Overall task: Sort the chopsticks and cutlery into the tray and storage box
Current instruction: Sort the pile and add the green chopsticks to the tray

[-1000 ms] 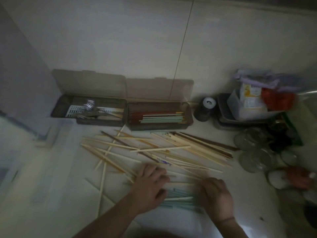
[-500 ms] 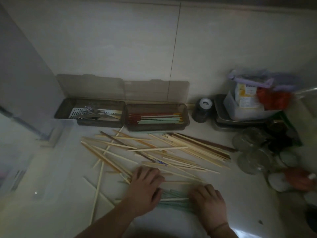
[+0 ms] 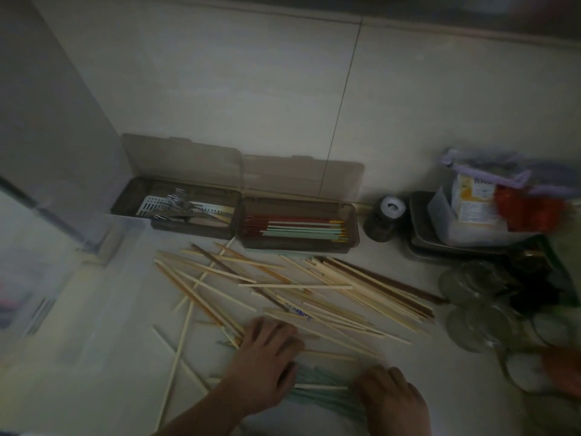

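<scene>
Chopsticks (image 3: 314,287) are lying scattered in a loose heap across the pale worktop (image 3: 456,388), pale wooden ones crossing darker ones. At twelve o'clock from the heap, two brown boxes are sitting side by side against the wall, lids tipped back: the tray (image 3: 176,212) at eleven is holding metal cutlery (image 3: 179,204), and the storage box (image 3: 298,223) is holding red and pale green chopsticks laid lengthwise. At six o'clock, the left hand (image 3: 264,363) is lying with fingers spread flat over a small bundle of green chopsticks (image 3: 320,385). The right hand (image 3: 393,398) is resting on the bundle's other end, fingers bent; I cannot tell whether it is grasping them. Glass jars (image 3: 478,309) are crowding the worktop at three o'clock.
</scene>
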Motion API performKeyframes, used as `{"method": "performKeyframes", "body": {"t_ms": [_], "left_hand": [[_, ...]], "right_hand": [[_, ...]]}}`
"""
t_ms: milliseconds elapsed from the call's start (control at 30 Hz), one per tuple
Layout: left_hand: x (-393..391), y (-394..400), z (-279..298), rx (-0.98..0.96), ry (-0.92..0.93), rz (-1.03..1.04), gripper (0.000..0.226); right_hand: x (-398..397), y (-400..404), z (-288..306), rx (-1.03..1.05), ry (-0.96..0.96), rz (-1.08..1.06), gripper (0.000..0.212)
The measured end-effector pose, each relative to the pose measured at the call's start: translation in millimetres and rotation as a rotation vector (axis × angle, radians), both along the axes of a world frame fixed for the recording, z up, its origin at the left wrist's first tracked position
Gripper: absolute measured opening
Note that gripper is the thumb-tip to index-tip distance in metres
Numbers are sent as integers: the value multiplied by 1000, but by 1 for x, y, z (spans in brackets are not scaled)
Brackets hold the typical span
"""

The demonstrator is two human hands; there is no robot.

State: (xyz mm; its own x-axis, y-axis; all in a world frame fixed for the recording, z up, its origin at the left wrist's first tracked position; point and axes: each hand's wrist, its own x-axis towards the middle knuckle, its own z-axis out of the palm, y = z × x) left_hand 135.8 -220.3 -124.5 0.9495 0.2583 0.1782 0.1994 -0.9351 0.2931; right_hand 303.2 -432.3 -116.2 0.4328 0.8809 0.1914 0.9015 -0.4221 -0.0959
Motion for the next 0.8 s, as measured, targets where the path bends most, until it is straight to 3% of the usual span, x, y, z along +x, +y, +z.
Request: {"method": "performKeyframes", "body": {"t_ms": [267,500,667,800], "left_hand": [[-2,4,1,18,8,-59,42],[-2,2,0,38,-38,-58,23],[-1,2,2,27,-44,-49,21],[0,2,3,0,-32,-25,21]], "right_hand": [[-6,38,2,-52,-35,-73,25],[-6,49,-1,9,-67,-15,23],[-12,49,-3,27,-97,122,28],[-20,57,0,-1,-118,73,29]]}}
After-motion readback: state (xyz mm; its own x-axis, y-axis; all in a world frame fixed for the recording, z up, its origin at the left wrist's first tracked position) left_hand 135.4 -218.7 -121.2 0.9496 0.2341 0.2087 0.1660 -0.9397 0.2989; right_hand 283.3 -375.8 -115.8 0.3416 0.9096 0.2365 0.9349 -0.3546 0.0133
